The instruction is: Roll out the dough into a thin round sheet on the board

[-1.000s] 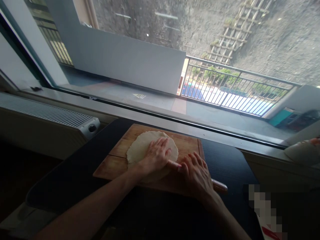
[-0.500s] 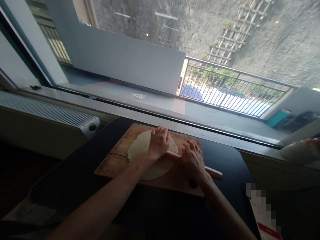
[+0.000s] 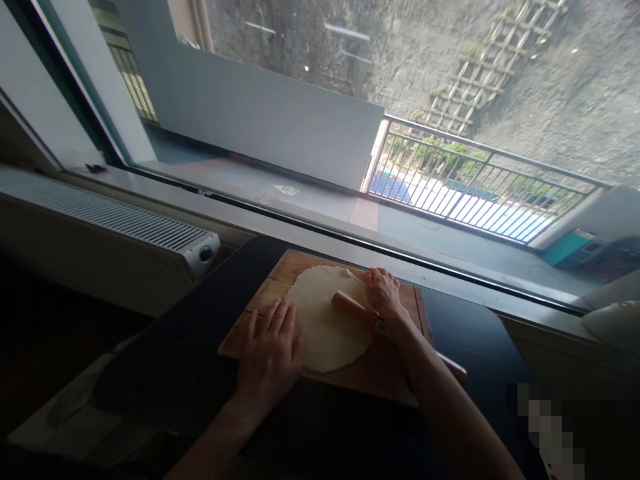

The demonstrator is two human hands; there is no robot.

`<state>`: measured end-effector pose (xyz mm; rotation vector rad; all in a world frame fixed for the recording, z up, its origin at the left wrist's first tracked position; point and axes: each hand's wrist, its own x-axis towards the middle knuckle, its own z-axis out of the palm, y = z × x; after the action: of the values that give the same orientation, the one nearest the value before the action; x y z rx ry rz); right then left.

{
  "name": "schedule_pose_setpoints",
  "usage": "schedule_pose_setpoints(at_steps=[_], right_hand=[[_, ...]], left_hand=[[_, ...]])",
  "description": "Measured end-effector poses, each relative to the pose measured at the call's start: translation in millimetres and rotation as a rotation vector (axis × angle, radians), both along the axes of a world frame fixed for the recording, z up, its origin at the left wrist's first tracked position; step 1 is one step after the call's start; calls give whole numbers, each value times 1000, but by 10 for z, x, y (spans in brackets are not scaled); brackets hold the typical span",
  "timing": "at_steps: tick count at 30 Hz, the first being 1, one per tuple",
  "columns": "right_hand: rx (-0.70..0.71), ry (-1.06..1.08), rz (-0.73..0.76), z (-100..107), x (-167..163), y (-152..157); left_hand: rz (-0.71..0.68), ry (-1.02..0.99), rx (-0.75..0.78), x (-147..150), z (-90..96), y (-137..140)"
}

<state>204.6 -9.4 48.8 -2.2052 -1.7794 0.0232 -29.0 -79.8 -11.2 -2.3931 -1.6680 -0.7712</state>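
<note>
A round, flat sheet of pale dough [image 3: 325,327] lies on a wooden cutting board [image 3: 277,270]. My left hand [image 3: 270,353] rests palm down at the near left rim of the dough, fingers spread over the board and the dough's edge. At the far right rim is my right hand [image 3: 384,292], its fingers bent and close together on the dough's edge; the thumb is hidden. A wooden rolling pin [image 3: 353,308] lies slantwise, one end on the dough and the other past the board's right side. My right wrist and forearm cross over its middle.
The board sits on a dark table [image 3: 210,320] with rounded corners, set against a window sill [image 3: 320,247]. A white radiator [image 3: 165,233] stands to the left. Outside the glass are a railing [image 3: 465,180] and a rocky slope. A pale rounded object [image 3: 615,327] is at the right.
My left hand has come off the rolling pin and moved left and nearer, to the dough's left rim. My right hand has slid from the pin to the far right rim. The view has shifted slightly.
</note>
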Motion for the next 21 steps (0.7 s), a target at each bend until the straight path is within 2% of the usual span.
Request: schedule_pose_setpoints(at_steps=[3, 5, 7, 10, 13, 15, 17, 21], right_hand=[[142, 1, 85, 55, -237, -419], [118, -25, 187, 13, -465, -727], [32, -50, 255, -69, -608, -862], [-45, -57, 211, -157, -497, -616], [-139, -15, 102, -120, -190, -181], [-149, -3, 69, -87, -146, -92], [-82, -34, 113, -117, -319, -245], [46, -136, 298, -258, -808, -731]], left_hand=[[-4, -35, 4, -22, -17, 12], [-12, -50, -1, -38, -35, 16], [-19, -61, -14, -45, -44, 19], [-26, -78, -30, -43, -38, 17], [-27, -102, -41, -41, -23, 8], [-28, -117, -49, -44, -23, 2], [-32, -119, -55, -48, -32, -1], [-27, -105, -51, -50, -49, -1]])
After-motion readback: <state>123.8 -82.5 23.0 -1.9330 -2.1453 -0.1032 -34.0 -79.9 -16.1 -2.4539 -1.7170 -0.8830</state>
